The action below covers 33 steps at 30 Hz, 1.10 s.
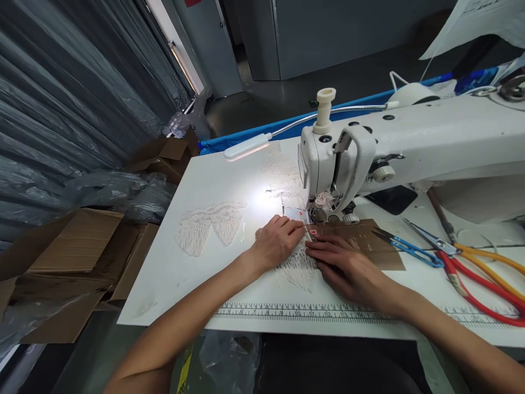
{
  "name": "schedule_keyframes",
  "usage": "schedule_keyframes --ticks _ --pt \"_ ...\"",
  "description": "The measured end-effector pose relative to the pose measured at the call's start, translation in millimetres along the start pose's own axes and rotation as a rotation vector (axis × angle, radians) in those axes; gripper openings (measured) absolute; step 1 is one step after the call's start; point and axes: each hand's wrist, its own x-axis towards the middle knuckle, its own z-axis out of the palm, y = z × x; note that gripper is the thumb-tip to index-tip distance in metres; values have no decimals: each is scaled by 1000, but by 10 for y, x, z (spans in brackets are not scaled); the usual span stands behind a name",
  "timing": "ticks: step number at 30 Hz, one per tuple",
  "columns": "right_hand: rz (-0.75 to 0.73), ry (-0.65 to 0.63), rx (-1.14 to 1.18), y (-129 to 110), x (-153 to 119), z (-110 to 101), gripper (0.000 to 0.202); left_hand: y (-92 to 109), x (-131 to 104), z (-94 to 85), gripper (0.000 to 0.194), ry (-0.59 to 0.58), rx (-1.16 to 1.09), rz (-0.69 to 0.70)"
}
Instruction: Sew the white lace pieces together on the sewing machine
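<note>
A white sewing machine (435, 139) stands at the right, its needle area just beyond my fingertips. A piece of white lace (298, 272) lies under my hands and reaches toward the metal needle plate (294, 213). My left hand (279, 239) is closed, its bent fingers pressed together on the lace edge beside the presser foot. Stretched out flat, the fingers of my right hand (348, 261) rest on the right edge of the lace and on brown cardboard (369, 241). My right fingertips hide part of the lace.
Another lace piece (209, 227) lies on the white table (164, 284) at left. Blue thread snips (410, 249) and red-and-orange-handled scissors (459, 262) lie at right. A lit lamp (248, 146) hangs over the table. Cardboard boxes (77, 257) stand left of it.
</note>
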Motion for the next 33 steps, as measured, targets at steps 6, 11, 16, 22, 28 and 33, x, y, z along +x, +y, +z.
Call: schedule_keyframes --ticks 6,11,16,22,28,33 --pt "152 94 144 117 139 -243 34 46 -94 -120 35 -71 -78 2" --pt "-66 -8 -100 71 177 -141 36 69 -86 -119 34 -87 -35 -4" --pt "-5 -11 -233 67 50 -31 39 105 -83 -131 36 -125 -5 -22" --pt "54 27 -271 131 -1 38 42 40 48 -145 34 -146 -35 -25" --pt "62 45 -285 182 7 85 43 -11 113 -109 35 -138 -23 -24" --pt "73 82 -286 174 -4 101 42 -5 114 -68 36 -99 -11 -12"
